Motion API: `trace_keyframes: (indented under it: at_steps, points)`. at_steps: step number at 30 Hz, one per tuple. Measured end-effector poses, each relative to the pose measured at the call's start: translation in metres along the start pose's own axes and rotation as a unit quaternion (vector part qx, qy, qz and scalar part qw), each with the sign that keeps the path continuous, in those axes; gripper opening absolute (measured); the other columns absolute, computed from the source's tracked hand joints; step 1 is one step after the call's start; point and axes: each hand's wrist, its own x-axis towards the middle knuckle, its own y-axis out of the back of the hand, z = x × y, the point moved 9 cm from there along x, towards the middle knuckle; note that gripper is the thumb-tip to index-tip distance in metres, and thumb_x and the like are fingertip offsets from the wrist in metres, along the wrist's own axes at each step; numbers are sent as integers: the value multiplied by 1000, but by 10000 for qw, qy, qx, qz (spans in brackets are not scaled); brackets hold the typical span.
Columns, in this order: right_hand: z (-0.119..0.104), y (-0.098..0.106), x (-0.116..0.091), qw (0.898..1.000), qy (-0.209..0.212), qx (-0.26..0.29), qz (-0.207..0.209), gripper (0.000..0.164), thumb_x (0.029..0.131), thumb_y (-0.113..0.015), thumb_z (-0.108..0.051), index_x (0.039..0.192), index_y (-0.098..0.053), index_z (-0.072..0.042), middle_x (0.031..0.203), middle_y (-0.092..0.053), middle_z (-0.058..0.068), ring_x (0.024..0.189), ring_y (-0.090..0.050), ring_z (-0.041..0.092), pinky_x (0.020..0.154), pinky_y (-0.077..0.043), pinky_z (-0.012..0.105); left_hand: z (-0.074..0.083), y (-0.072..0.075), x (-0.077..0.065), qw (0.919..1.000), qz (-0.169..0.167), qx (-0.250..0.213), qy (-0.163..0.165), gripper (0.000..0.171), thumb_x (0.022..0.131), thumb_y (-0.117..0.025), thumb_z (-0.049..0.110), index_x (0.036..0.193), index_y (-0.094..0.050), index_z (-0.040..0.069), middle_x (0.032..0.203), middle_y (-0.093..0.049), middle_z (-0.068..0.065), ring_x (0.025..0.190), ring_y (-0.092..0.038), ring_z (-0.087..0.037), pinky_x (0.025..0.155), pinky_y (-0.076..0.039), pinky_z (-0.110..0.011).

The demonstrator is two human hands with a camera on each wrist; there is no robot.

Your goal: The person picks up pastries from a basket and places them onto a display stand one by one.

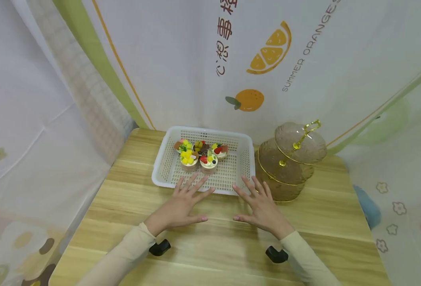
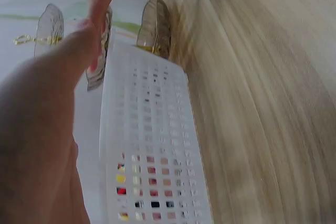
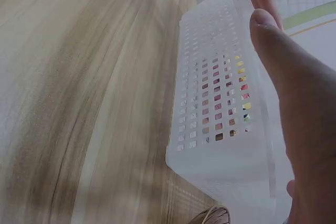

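A white plastic basket (image 1: 231, 171) with perforated walls sits at the back of the table. Grouped in its left half are several small dessert cups topped with cream and fruit; one cup (image 1: 208, 163) shows a strawberry and a blueberry. My left hand (image 1: 181, 204) is spread with straight fingers at the basket's near edge, holding nothing. Likewise spread and holding nothing, my right hand (image 1: 262, 206) is by the basket's near right corner. Whether either hand touches the rim cannot be told. Through the basket wall (image 3: 210, 103), the cups' colours show in the right wrist view.
A three-tier stand (image 1: 285, 167) with translucent scalloped plates and a gold handle stands just right of the basket. The wooden table (image 1: 210, 254) reaches back to a printed curtain (image 1: 181, 63). Black wrist-camera pieces (image 1: 159, 248) show beside both wrists.
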Motion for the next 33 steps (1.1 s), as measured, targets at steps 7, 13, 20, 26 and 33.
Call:
trace_keyframes:
  at_steps: [7,13,20,26,33]
  points:
    - [5,5,0,9995,-9,285,155,96,79,-46,-84,156,-31,-27,166,-22,10,151,-18,44,113,-19,73,-31,8,-4,9981,183,-249,527,88,88,-58,64,159,-20,30,170,0,-3,156,5,-37,119,-1,-70]
    - [11,8,15,9981,-177,586,33,104,81,-66,-67,160,-17,-20,165,-22,12,151,-19,42,116,-21,69,-88,23,-21,9892,410,-248,1387,89,89,-59,60,160,-15,27,169,3,-11,154,5,-45,116,1,-74]
    - [25,14,64,9875,-729,1383,189,104,84,-74,-51,160,-15,-12,162,-30,16,149,-29,38,120,-27,57,-143,22,-43,9705,241,-677,2301,89,95,-53,57,161,-6,21,168,6,-18,153,14,-45,114,8,-73]
    - [47,1,111,9579,-1653,2342,148,100,86,-73,-47,159,-17,-7,160,-35,16,146,-35,38,117,-33,55,-153,18,-46,9642,130,-868,2504,92,96,-49,60,161,1,17,168,7,-17,152,16,-44,115,11,-72]
    - [68,-17,156,9298,-2356,2828,75,96,87,-73,-45,158,-21,-6,154,-43,19,142,-42,37,114,-38,55,-152,20,-45,9616,58,-938,2580,91,98,-47,57,161,1,13,167,6,-18,152,17,-45,115,13,-71]
